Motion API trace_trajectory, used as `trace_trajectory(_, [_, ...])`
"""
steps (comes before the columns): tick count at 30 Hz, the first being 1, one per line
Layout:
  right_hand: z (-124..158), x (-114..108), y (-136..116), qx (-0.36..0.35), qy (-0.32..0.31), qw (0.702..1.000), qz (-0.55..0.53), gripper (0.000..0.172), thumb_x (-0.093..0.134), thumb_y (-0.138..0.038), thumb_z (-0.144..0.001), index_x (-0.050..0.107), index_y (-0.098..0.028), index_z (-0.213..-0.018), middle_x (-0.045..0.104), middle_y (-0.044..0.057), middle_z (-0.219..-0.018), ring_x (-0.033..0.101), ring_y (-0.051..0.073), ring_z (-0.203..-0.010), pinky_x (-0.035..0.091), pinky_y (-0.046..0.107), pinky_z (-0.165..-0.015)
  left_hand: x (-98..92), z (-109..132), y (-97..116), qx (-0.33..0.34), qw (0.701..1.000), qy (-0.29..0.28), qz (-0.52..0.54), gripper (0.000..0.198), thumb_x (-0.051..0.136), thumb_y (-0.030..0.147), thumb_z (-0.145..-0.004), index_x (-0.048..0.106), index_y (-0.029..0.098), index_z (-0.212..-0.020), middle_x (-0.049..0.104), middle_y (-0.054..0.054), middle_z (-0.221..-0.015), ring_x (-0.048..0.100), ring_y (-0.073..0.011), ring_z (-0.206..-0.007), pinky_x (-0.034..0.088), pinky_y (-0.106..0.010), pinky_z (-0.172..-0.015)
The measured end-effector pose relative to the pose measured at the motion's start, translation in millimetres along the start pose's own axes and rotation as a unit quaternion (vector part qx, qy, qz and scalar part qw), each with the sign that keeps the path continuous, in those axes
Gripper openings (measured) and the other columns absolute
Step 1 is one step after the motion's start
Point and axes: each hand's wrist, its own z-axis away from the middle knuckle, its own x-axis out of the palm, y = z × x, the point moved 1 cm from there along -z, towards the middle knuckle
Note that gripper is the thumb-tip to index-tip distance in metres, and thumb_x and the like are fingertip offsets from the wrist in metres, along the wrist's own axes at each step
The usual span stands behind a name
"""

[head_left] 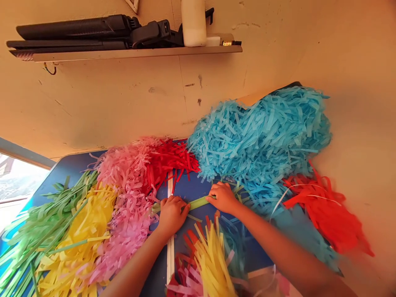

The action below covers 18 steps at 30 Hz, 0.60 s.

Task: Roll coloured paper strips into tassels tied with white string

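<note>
My left hand (171,213) and my right hand (222,197) both pinch a folded light-green paper strip (198,202) that lies stretched between them on the blue table (188,189). Each hand has its fingers closed on one end of the strip. Just in front of my hands lies a bundle of yellow, red and pink fringed paper (207,255). A white slat (170,194) runs along the table under my left hand.
Heaps of cut paper strips ring the hands: green (40,222) and yellow (80,235) at the left, pink (126,206), dark red (168,161), a large blue mound (262,132) and orange-red (324,206) at the right. A wall shelf (130,53) holds black tools and a white bottle (193,22).
</note>
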Motion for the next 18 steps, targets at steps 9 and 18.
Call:
trace_trajectory(9, [-4, 5, -1, 0.018, -0.011, 1.0, 0.023, 0.024, 0.067, -0.031, -0.086, 0.066, -0.02, -0.065, 0.065, 0.001, -0.079, 0.051, 0.018, -0.085, 0.025, 0.031, -0.071, 1.0, -6, 2, -0.021, 0.999, -0.017, -0.024, 0.028, 0.057, 0.035, -0.089, 0.069, 0.021, -0.067, 0.069, -0.004, -0.081, 0.061, -0.0235, -0.089, 0.036, -0.038, -0.077])
trace_trajectory(18, [2, -12, -16, -0.003, 0.033, 0.996, 0.079, 0.015, 0.066, -0.028, -0.086, 0.063, -0.02, -0.098, 0.064, 0.007, -0.103, 0.05, 0.025, -0.1, 0.028, 0.039, -0.086, -14.0, -7, 4, 0.106, 0.993, -0.008, -0.057, 0.023, 0.054, 0.021, -0.092, 0.066, 0.027, -0.111, 0.066, -0.008, -0.112, 0.055, -0.027, -0.109, 0.036, -0.045, -0.097])
